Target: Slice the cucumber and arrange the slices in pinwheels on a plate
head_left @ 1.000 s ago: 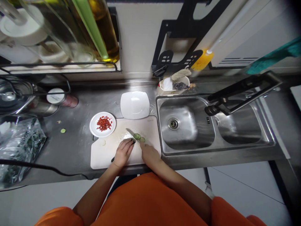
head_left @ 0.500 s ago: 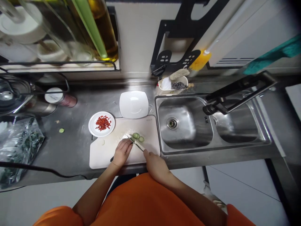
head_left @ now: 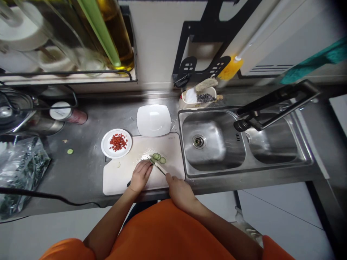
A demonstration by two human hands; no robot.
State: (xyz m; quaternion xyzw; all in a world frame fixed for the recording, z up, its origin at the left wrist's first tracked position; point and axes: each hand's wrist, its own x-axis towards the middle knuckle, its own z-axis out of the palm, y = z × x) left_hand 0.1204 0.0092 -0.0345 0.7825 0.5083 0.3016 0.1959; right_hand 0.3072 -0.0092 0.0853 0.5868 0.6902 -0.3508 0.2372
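Note:
My left hand (head_left: 140, 176) is closed over a cucumber (head_left: 128, 183) lying on the white cutting board (head_left: 116, 180); only its dark end shows past the palm. In my right hand (head_left: 179, 189) is a kitchen knife (head_left: 159, 168), its blade angled up and left against the cucumber beside my left fingertips. Several thin cucumber slices (head_left: 158, 157) lie just beyond the blade. Left of them the board looks wet, and a small pale piece (head_left: 118, 164) rests near its left side.
A white plate of red goji berries (head_left: 116, 154) overlaps the board's upper left corner. Behind the board sits a square white plate (head_left: 153, 121). To the right is a double sink (head_left: 214, 144) with a black faucet (head_left: 271, 108). A cucumber end (head_left: 70, 151) and a plastic bag of greens (head_left: 24, 173) lie left.
The view has shifted very slightly. The knife blade has moved a little against the cucumber; both hands stay in nearly the same place.

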